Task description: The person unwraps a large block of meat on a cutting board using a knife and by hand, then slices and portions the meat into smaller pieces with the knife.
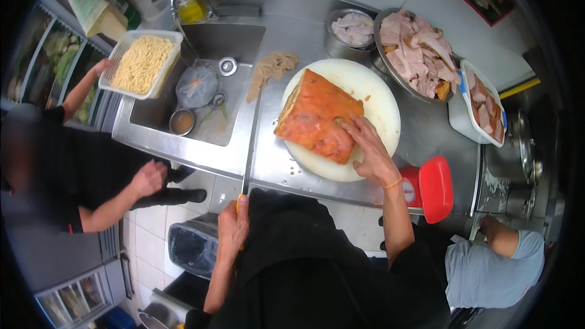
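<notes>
A large slab of orange-brown roasted meat [317, 114] lies on a round white cutting board [381, 97] on the steel counter. My right hand [370, 149] rests its spread fingers on the slab's right side. Left of the board, my left hand [234, 222] is wrapped round the yellow handle of a long knife [248, 152], whose blade points away from me over the counter's front edge, between sink and board. Beyond the blade's tip lies a crumpled brown cloth [272, 68].
Behind the board stand a pot of pale meat [352, 29] and a bowl of meat pieces [420, 55]; a white tub [477, 106] and red scale [434, 189] are to the right. Left, beyond the sink [241, 94], a person holds a noodle basket [141, 64]. Another person [493, 268] stands right.
</notes>
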A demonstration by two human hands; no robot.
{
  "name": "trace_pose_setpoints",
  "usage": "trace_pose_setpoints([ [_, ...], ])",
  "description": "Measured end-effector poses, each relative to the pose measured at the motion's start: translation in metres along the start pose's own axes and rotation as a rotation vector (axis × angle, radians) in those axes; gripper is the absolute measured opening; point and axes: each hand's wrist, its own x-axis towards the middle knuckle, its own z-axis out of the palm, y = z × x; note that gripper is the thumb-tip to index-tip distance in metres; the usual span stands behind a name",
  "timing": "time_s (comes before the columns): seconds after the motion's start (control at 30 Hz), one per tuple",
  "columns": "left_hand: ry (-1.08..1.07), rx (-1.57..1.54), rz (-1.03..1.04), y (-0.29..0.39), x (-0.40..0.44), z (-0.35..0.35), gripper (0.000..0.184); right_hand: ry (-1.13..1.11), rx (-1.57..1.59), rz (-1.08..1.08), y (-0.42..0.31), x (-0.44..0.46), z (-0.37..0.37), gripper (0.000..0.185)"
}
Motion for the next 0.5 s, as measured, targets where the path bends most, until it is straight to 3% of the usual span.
trace_pose_setpoints([
  [0.13, -0.04, -0.011, 0.003, 0.001, 0.005, 0.001, 0.06, -0.076, -0.22, -0.033, -0.009, 0.005, -0.003, 0.098],
  [0.37, -0.075, 0.025, 0.033, 0.01, 0.012, 0.011, 0.06, 0.02, -0.128, -0.609, -0.036, 0.106, 0.001, 0.065],
  [0.43, -0.066, 0.01, 0.048, 0.013, 0.01, 0.012, 0.06, -0.045, -0.206, -0.66, -0.013, 0.163, 0.02, 0.05],
  [0.5, -0.084, -0.015, 0.016, 0.024, 0.004, 0.009, 0.061, -0.165, -0.229, -0.505, -0.007, 0.193, 0.016, 0.047],
])
